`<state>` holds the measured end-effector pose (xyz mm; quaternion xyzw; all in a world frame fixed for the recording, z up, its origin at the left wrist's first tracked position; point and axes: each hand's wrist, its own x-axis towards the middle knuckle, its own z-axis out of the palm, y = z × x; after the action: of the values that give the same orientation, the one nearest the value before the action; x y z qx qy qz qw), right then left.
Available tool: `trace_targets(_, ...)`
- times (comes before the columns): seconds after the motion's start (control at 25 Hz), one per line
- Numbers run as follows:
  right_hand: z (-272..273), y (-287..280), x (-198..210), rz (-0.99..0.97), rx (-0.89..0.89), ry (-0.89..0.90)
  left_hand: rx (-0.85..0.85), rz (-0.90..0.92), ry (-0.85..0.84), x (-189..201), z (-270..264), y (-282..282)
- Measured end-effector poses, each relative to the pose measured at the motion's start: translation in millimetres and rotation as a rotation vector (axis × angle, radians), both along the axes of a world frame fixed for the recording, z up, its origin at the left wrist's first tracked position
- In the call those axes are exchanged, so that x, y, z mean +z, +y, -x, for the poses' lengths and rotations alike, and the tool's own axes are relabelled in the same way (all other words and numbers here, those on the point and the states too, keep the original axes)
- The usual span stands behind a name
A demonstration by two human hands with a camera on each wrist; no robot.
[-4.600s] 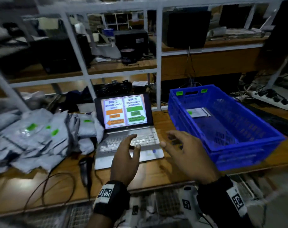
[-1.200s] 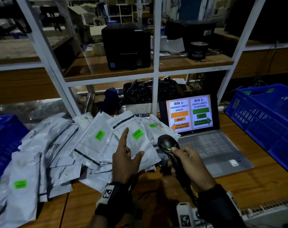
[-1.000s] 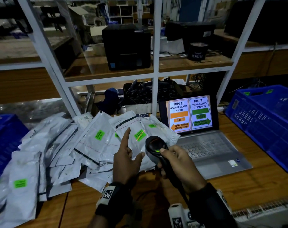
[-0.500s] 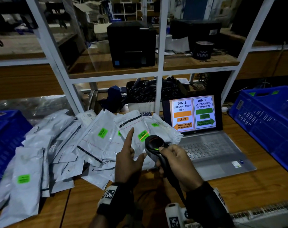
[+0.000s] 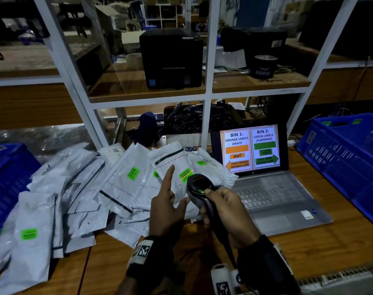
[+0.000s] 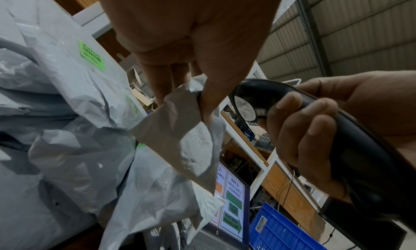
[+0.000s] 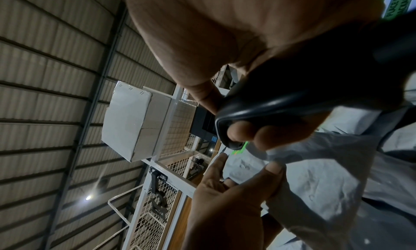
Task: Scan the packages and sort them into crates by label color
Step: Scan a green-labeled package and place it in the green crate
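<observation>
Here, at nine o'clock on the wooden bench (image 5: 309,245), a blue crate (image 5: 9,177) runs off the frame edge, so its contents cannot be seen. Next comes the heap of grey packages (image 5: 60,188), most showing green labels; many lie overlapped, hiding whatever labels sit beneath. Near centre, the left hand (image 5: 167,207) pinches the lower corner of the top package (image 5: 170,167) between thumb and fingers, index finger stretched up along it, apparently to hold the film taut and tilted towards the reader. Its green label (image 5: 185,174) carries a red scan line. Just right, the right hand (image 5: 228,211) is wrapped round the black scanner (image 5: 199,186), thumb on top, head aimed at that label from close by. At two o'clock the laptop (image 5: 266,184) shows that green goes right, and at three o'clock stands the other blue crate (image 5: 347,158), partly cropped. The label's printed code is too small to read. Whether the scan has registered cannot be told.
</observation>
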<state>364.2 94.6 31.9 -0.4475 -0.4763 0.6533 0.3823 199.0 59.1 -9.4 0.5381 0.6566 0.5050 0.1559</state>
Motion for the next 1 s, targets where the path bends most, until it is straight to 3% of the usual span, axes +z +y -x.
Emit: trace_targets(1.0, 1.0, 2.5, 2.2, 0.03, -0.013, 0.003, -0.012, -0.005, 0.0, 4.2, -0.2, -1.0)
